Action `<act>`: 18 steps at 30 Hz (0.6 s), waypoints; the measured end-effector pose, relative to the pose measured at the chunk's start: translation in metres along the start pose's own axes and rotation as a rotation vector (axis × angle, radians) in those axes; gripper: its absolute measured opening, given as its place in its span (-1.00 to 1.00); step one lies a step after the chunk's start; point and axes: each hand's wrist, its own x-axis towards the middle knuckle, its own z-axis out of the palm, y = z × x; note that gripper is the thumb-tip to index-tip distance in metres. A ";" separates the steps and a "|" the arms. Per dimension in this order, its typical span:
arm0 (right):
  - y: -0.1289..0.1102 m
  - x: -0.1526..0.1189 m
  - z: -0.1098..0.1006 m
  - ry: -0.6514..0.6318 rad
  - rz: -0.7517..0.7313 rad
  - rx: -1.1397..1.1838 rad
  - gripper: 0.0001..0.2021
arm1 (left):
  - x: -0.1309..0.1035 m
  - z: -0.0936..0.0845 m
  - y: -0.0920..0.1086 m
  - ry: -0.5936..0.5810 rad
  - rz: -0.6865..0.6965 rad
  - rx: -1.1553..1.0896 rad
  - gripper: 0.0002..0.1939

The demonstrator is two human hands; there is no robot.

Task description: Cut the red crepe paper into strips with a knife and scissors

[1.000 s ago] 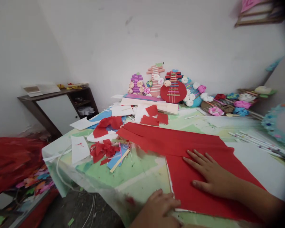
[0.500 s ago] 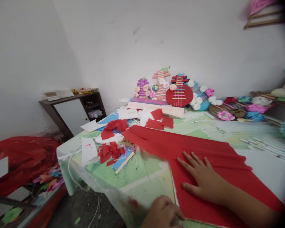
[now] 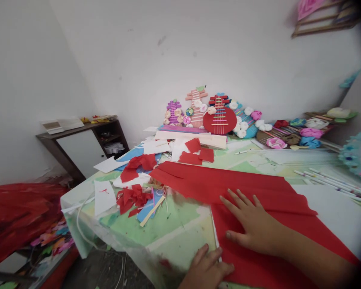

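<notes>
A large sheet of red crepe paper (image 3: 243, 184) spreads over the near right of the table, with a long folded flap running toward the back left. Flat on it lies my right hand (image 3: 254, 226), fingers spread, holding nothing. My left hand (image 3: 209, 265) rests at the sheet's near left edge, its fingers apart and the tips touching the red surface. A thin white edge shows along that side, under the red. Part of my left hand is cut off by the bottom of the view.
Red paper scraps (image 3: 134, 196), white pieces (image 3: 105, 196) and blue strips (image 3: 150, 208) lie left on the tablecloth (image 3: 180, 237). Lute-shaped crafts (image 3: 219, 120) lean against the wall. Several markers (image 3: 333, 180) lie right, beside white board. A cabinet (image 3: 81, 148) stands back left.
The view has turned a little to the right. My left hand's fingers have uncurled and spread at the sheet's edge. My right hand stays flat on the red paper.
</notes>
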 end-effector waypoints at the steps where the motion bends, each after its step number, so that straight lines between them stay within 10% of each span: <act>1: -0.003 0.000 -0.002 0.012 -0.011 0.004 -0.19 | -0.001 0.001 0.001 0.008 0.007 0.016 -0.67; 18: -0.011 0.013 0.005 -0.085 -0.018 0.066 -0.06 | -0.009 0.011 0.007 0.081 0.010 0.143 -0.76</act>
